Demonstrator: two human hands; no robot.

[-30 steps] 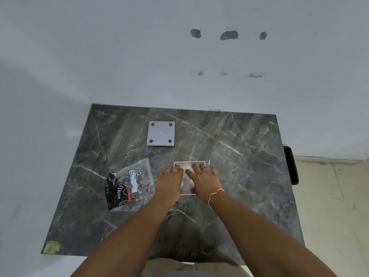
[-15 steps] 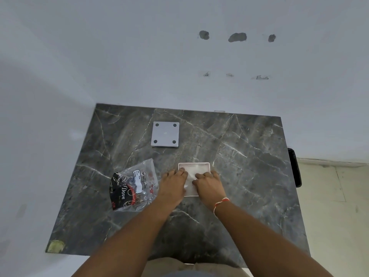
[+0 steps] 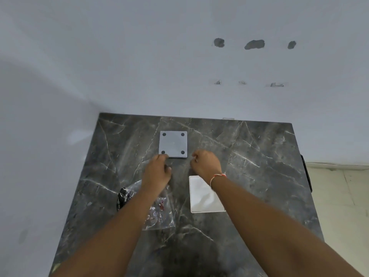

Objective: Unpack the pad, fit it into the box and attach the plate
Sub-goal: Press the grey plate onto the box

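Plate (image 3: 173,144): judged stiff, flat, thin; best taken by opposite near corners. Left hand (image 3: 157,172) and right hand (image 3: 205,162) at those corners, fingers curled, holding nothing.

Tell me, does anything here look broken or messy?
Yes, the wall: three dark gouged patches sit high on it, with smaller chipped marks below, like fixings were torn out. On the table, the crinkled empty bag lies loose under the left arm. The plate and box look fine.

Dark marble table (image 3: 259,176) — white wall (image 3: 139,56) behind, pocked with holes (image 3: 254,44).
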